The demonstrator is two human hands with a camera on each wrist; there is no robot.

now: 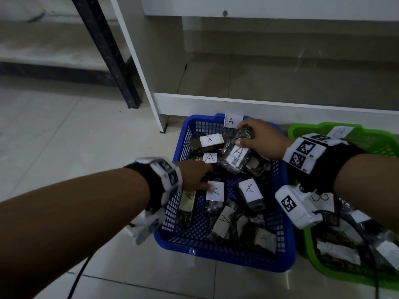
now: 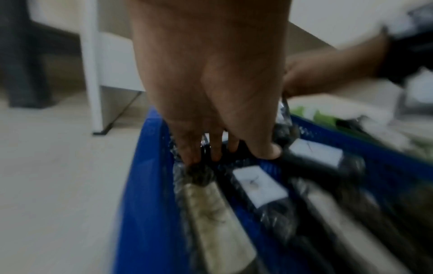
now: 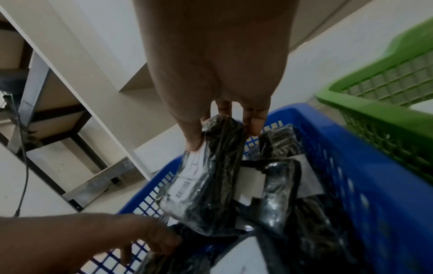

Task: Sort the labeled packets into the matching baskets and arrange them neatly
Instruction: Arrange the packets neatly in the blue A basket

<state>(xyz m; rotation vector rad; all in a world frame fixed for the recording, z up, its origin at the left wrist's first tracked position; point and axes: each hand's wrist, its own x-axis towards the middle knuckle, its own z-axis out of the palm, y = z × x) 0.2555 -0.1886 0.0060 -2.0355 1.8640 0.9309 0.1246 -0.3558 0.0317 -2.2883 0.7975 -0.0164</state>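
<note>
A blue basket (image 1: pixel 226 257) tagged "A" (image 1: pixel 233 120) holds several dark wrapped packets with white "A" labels. My right hand (image 1: pixel 243 134) grips one such packet (image 1: pixel 235 157) by its top end, tilted over the basket's far side; in the right wrist view this packet (image 3: pixel 206 178) shows a barcode, pinched between thumb and fingers of the right hand (image 3: pixel 225 128). My left hand (image 1: pixel 200 175) reaches into the basket's left side. Its fingers (image 2: pixel 192 157) point down, tips touching packets, though that view is blurred. A green basket (image 1: pixel 302 129) tagged "B" (image 1: pixel 341 131) stands to the right, packets inside.
Both baskets sit on a tiled floor against a white shelf unit (image 1: pixel 259 104). Its white upright (image 1: pixel 138 67) and a black metal leg (image 1: pixel 112 57) stand at the back left. A dark cable (image 1: pixel 77 277) runs over the floor near my left arm.
</note>
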